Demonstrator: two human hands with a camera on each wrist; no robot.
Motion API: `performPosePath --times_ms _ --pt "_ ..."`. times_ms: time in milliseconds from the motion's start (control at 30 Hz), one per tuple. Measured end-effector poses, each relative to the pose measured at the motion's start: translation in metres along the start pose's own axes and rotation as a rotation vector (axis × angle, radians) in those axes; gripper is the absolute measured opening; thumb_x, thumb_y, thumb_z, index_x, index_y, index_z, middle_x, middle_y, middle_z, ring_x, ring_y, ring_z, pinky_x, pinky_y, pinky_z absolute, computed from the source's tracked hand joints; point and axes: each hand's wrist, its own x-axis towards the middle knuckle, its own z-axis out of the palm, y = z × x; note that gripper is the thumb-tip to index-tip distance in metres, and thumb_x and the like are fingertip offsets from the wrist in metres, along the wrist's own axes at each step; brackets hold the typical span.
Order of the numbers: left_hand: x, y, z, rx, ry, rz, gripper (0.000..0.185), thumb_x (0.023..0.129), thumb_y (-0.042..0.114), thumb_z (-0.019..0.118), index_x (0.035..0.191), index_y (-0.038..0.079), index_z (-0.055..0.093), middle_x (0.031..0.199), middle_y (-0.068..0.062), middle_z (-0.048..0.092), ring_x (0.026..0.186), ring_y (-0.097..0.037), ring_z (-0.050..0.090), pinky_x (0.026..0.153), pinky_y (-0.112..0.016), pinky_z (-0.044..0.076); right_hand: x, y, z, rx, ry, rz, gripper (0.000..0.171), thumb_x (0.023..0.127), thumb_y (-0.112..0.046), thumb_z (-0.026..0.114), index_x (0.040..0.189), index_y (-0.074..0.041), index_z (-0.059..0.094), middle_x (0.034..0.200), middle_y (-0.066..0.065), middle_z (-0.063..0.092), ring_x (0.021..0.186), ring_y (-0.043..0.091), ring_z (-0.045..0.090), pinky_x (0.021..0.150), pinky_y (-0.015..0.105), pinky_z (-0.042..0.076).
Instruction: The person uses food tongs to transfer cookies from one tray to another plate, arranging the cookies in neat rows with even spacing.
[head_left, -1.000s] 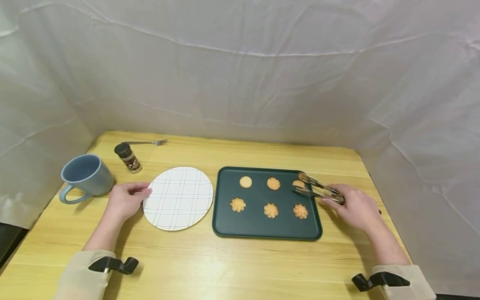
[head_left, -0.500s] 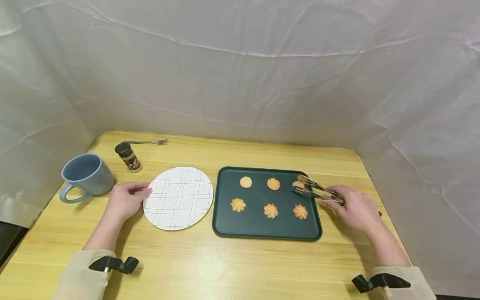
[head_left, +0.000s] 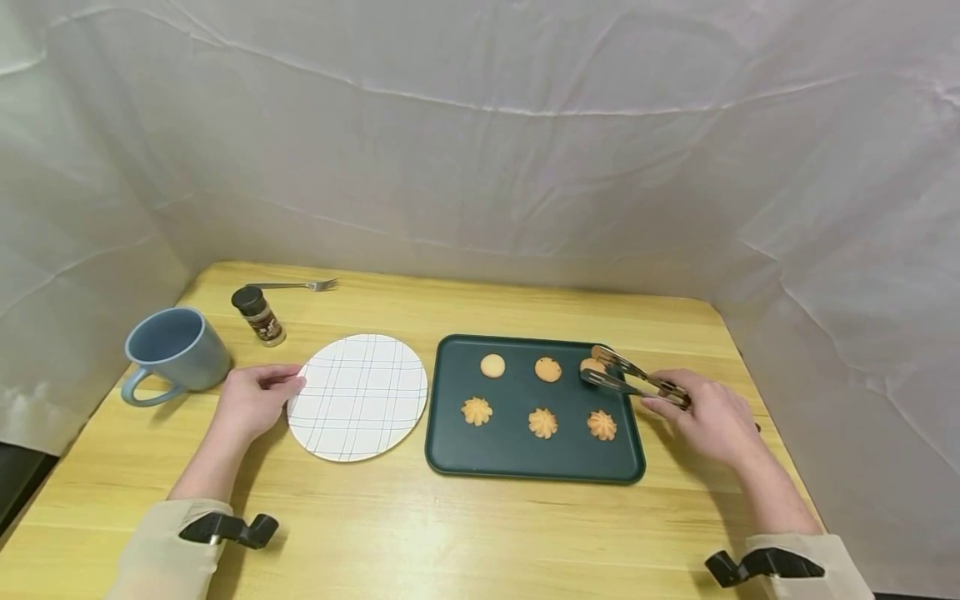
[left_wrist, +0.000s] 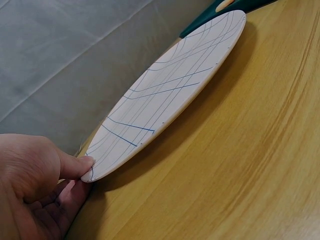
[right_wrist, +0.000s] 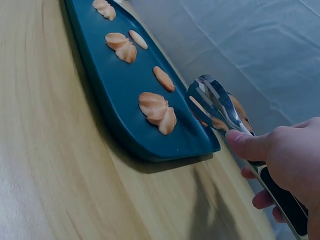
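Tongs (head_left: 626, 375), slotted steel, gripped by right hand (head_left: 712, 421), bracket a golden cookie (head_left: 591, 366); left hand (head_left: 251, 400) pinches plate (head_left: 358, 397).

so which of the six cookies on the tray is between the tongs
The round cookie at the right end of the far row. The tongs held by the right hand straddle it; the other five lie free on the tray.

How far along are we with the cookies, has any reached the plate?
None moved so far: the plate holds no cookie, and all six sit on the green tray. In hand: the right hand holds tongs closed around the far-right cookie; the left hand steadies the plate's rim. Left: every cookie.
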Motion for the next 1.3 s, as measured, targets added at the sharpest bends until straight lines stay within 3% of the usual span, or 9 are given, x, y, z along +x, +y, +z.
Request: performPosePath --times_ms 233,900,1100,1300 --pt "0.0 -0.001 -0.001 0.0 -0.003 0.005 0.04 0.105 0.029 0.07 0.133 0.0 0.071 0.124 -0.022 0.072 0.109 -0.029 0.065 0.076 -0.024 0.05 0.004 -0.009 -0.003 0.007 0.017 -0.028 0.043 0.098 -0.044 0.078 0.131 -0.016 0.073 0.088 -0.002 0.07 0.067 0.015 0.055 0.053 0.035 0.038" --pt "-0.002 -0.001 -0.001 0.01 0.0 0.025 0.039 0.104 0.027 0.07 0.131 -0.001 0.072 0.123 -0.022 0.073 0.109 -0.03 0.066 0.077 -0.025 0.05 0.019 -0.051 -0.014 0.066 0.024 -0.107 0.045 0.097 -0.044 0.078 0.134 -0.019 0.072 0.109 0.002 0.077 0.078 0.014 0.065 0.062 0.037 0.046" --pt "-0.002 0.0 -0.001 0.008 -0.002 0.017 0.039 0.105 0.028 0.07 0.132 0.0 0.072 0.124 -0.022 0.072 0.109 -0.03 0.065 0.08 -0.03 0.049 0.025 -0.064 -0.016 0.075 0.017 -0.149 0.044 0.097 -0.045 0.078 0.132 -0.019 0.072 0.106 -0.001 0.076 0.073 0.01 0.06 0.061 0.034 0.045" --pt "-0.002 0.001 -0.001 0.008 -0.006 0.015 0.039 0.105 0.028 0.069 0.132 0.0 0.072 0.124 -0.022 0.072 0.11 -0.03 0.065 0.082 -0.032 0.049 0.032 -0.075 -0.013 0.063 0.02 -0.189 0.042 0.096 -0.048 0.078 0.129 -0.022 0.074 0.092 -0.009 0.067 0.067 0.01 0.053 0.059 0.034 0.042"
